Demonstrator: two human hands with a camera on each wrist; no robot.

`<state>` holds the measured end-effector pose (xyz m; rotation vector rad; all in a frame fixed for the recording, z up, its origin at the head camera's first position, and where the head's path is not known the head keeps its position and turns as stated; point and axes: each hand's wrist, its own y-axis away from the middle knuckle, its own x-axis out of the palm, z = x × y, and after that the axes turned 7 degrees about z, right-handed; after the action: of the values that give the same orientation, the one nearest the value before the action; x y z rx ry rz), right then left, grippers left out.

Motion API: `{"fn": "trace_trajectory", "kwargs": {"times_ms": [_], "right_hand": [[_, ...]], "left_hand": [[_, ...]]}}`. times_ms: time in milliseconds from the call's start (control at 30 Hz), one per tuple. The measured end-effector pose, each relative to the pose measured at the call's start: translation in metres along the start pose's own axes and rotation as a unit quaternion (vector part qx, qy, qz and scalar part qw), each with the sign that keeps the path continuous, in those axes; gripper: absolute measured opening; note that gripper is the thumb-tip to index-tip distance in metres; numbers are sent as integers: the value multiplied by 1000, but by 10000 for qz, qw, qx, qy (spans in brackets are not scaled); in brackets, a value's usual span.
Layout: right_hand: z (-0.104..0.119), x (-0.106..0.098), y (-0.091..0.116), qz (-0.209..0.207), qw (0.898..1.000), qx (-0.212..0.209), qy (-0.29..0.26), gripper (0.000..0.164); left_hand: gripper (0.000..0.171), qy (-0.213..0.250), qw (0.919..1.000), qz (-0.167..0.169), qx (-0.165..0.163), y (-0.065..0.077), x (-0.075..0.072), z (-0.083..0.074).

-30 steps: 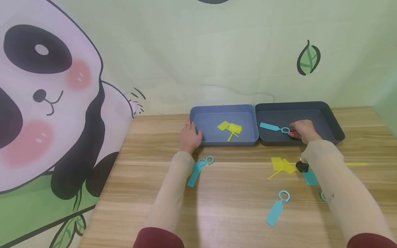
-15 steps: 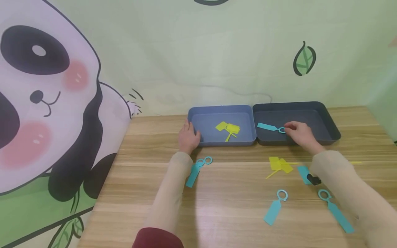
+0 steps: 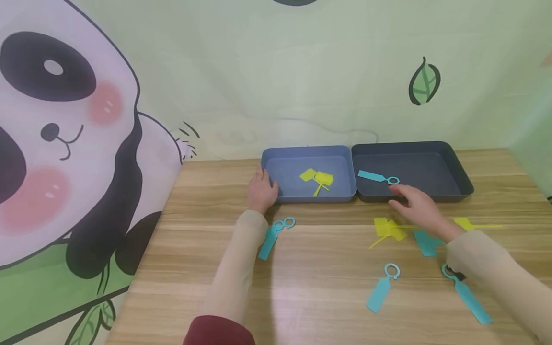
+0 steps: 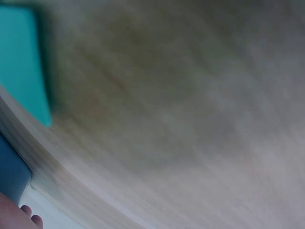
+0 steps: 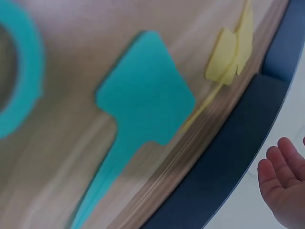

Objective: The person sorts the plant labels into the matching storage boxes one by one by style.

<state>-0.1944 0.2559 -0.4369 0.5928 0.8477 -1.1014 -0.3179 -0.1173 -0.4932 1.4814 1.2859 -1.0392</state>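
Observation:
My left hand (image 3: 262, 192) rests at the front left corner of the blue tray (image 3: 310, 199), fingers lying along its side wall. In that tray lie several yellow plant labels (image 3: 324, 178). My right hand (image 3: 416, 206), with nothing in its fingers, hovers over the front edge of the dark grey tray (image 3: 431, 175). A teal tag with a ring end (image 3: 372, 176) lies inside the dark tray, just beyond the fingertips. Below the right wrist is a teal T-shaped label (image 5: 143, 95), partly covered by the arm in the head view.
Yellow labels (image 3: 384, 227) lie before the dark tray, and another yellow label (image 3: 463, 223) is farther right. Nearer are a teal ring tag (image 3: 379, 294) and a second ring tag (image 3: 472, 302). Overlapping teal tags (image 3: 268, 244) lie beside the left forearm.
My right hand has let go of the teal ring tag in the dark tray and drawn back toward the front edge, its fingers parting. The left hand has stayed put.

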Motion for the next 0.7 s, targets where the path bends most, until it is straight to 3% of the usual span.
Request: {"fn": "trace_trajectory", "kwargs": {"times_ms": [233, 433, 567, 700], "right_hand": [[4, 15, 13, -34, 9936, -515, 1006, 47], [4, 28, 26, -387, 9814, -1102, 1522, 46], [6, 33, 32, -620, 9690, -1524, 1843, 43], [6, 38, 38, -706, 9496, -2087, 2229, 43]], "left_hand": [[60, 50, 10000, -9, 16, 2, -2, -1], [59, 116, 9999, 47, -3, 4, -3, -2], [59, 46, 10000, 43, -3, 3, -3, -1], [60, 70, 10000, 61, -19, 3, -3, -1]]}}
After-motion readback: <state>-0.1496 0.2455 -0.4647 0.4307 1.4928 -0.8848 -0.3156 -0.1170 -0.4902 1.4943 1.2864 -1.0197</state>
